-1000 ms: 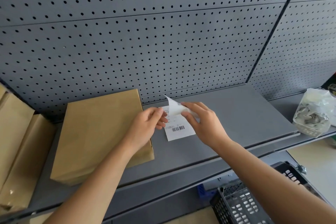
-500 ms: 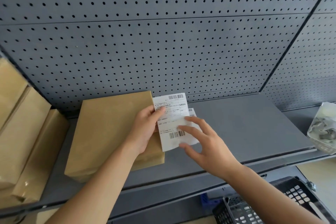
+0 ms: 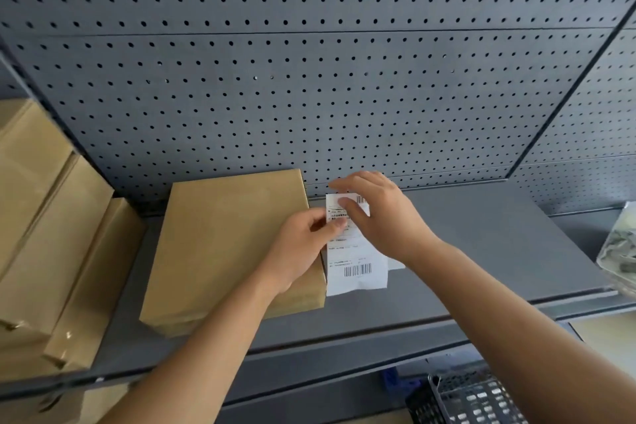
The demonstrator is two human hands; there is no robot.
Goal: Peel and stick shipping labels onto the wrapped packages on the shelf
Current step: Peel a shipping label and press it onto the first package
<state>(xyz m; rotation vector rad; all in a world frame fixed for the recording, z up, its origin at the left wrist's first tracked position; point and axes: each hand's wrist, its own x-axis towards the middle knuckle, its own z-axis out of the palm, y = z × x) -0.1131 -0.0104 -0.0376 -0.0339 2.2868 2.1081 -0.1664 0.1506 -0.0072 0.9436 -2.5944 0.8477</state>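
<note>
Your left hand (image 3: pixel 303 248) pinches the left edge of the white shipping label (image 3: pixel 354 253) between thumb and fingers, closed on the sheet near its upper part. Your right hand (image 3: pixel 382 213) lies over the label's top, fingers spread and loosely curved, fingertips touching the paper at its upper edge; you cannot tell from here whether it grips the sheet or only presses on it. The label hangs just beside the right edge of the wrapped package (image 3: pixel 227 244), printed side up, with one barcode near its bottom and another partly hidden under your right hand. That brown-paper package lies flat on the grey shelf (image 3: pixel 481 251), against the pegboard back wall (image 3: pixel 309 79). More brown packages (image 3: pixel 51 234) lean stacked at the shelf's left end. A clear plastic bag (image 3: pixel 619 251) sits at the far right, and a black mesh basket (image 3: pixel 471 399) stands below the shelf.
</note>
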